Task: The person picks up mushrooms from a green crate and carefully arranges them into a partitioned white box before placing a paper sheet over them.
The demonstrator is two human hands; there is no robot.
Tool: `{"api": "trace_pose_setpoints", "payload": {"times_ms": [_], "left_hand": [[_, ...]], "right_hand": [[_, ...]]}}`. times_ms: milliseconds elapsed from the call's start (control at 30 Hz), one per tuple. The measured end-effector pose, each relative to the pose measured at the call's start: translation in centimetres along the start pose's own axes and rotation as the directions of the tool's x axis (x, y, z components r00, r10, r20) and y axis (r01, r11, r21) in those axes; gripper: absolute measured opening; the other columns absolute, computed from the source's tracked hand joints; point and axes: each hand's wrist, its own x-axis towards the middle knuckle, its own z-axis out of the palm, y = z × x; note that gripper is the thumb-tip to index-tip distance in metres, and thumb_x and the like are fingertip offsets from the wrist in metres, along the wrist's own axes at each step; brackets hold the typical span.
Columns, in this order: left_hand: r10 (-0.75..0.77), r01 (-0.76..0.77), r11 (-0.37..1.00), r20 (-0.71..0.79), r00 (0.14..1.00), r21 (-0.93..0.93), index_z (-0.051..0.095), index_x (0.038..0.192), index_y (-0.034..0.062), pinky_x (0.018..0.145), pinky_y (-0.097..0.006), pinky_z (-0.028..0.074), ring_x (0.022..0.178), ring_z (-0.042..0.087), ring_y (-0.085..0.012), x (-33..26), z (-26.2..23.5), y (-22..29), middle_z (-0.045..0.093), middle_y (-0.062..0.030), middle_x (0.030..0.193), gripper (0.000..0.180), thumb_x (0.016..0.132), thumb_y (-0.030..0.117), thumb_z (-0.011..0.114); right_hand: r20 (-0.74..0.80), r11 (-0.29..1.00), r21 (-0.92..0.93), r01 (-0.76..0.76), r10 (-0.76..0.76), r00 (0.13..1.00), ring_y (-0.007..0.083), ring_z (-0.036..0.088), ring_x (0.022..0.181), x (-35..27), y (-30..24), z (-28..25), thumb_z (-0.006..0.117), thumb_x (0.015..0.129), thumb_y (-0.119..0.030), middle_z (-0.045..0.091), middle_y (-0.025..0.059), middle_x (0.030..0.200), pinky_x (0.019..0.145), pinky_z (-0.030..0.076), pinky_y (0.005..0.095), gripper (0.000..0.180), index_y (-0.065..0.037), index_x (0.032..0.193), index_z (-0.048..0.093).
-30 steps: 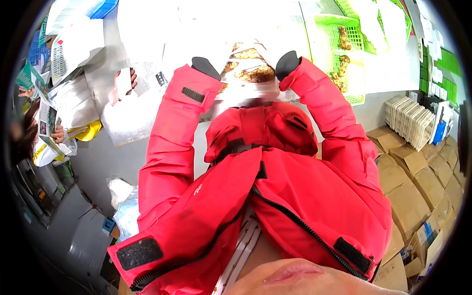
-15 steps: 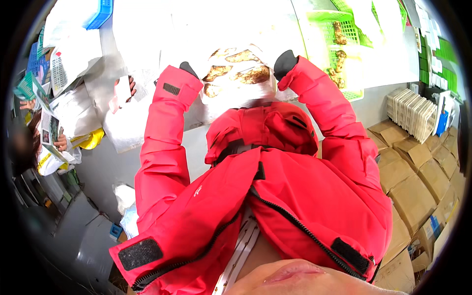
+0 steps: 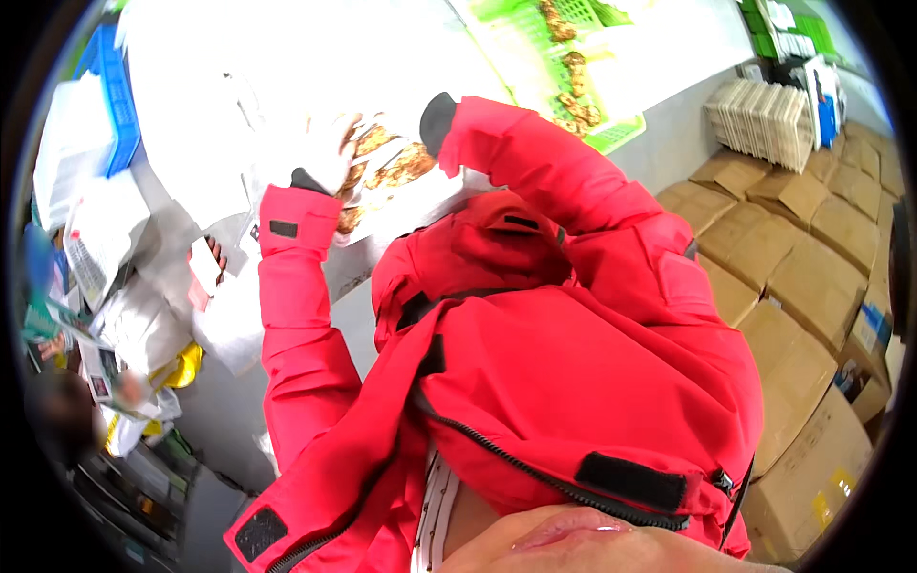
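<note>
Several long, brown-and-pale mushrooms point(image 3: 403, 167) lie side by side on a white tray or sheet point(image 3: 387, 222) at the table's near edge. My left hand point(image 3: 330, 153), nearly washed out by glare, reaches to the left end of this row. Its fingertips are by the mushrooms, but whether they touch or grip one is unclear. Past the black inner cuff point(image 3: 438, 121) of my right sleeve, to the right of the row, glare hides my right hand. Whatever it may hold cannot be seen.
Green baskets point(image 3: 626, 134) with more mushrooms point(image 3: 574, 74) stand at the far right. A blue crate point(image 3: 117, 105) is at far left. Another person's hand point(image 3: 219, 254) is by a pale object at the left. Cardboard boxes point(image 3: 755, 239) and stacked cream-coloured trays point(image 3: 761, 119) fill the right side.
The view has swung, shifting the table and baskets leftward in the picture. My left hand has moved in beside the mushrooms, and my right sleeve now lies closer to them.
</note>
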Motion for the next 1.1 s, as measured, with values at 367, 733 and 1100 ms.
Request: {"api": "trace_pose_setpoints", "payload": {"times_ms": [367,733,1100], "left_hand": [[0.186,-0.051,0.875,-0.238,0.953,0.482,0.052,0.118,0.0142,0.101,-0.052,0.023,0.112,0.047,-0.023,-2.8,-0.6,-0.7,0.055,-0.0076,0.113,0.034,0.085,0.022,0.048],[-0.163,0.193,0.981,-0.65,0.742,-0.026,0.058,0.109,0.0044,0.095,-0.042,0.036,0.109,0.048,-0.0348,-6.9,1.0,-2.4,0.051,-0.0209,0.117,0.031,0.081,0.017,0.054],[-0.359,0.294,0.93,-0.711,0.605,-0.22,0.053,0.116,0.0057,0.097,-0.044,0.034,0.115,0.044,-0.0353,-8.5,3.2,1.6,0.048,-0.0225,0.121,0.037,0.082,0.017,0.056]], "right_hand": [[-0.46,0.599,0.047,-0.799,0.723,0.515,0.029,0.057,0.096,-19.1,22.3,-5.3,0.064,0.074,-0.032,0.06,0.0176,0.104,0.086,0.045,0.0343,0.05,-0.006,0.116,0.056],[-0.491,0.871,0.273,-0.407,0.49,0.72,0.0207,0.062,0.087,-12.0,15.8,-7.4,0.061,0.08,-0.016,0.064,0.0115,0.098,0.075,0.048,0.0325,0.049,-0.013,0.126,0.047],[0.245,0.833,0.549,-0.073,-0.077,0.967,0.0064,0.048,0.071,1.7,-3.0,-1.0,0.051,0.091,-0.024,0.057,-0.0006,0.082,0.063,0.04,0.0204,0.036,-0.01,0.123,0.052]]}}
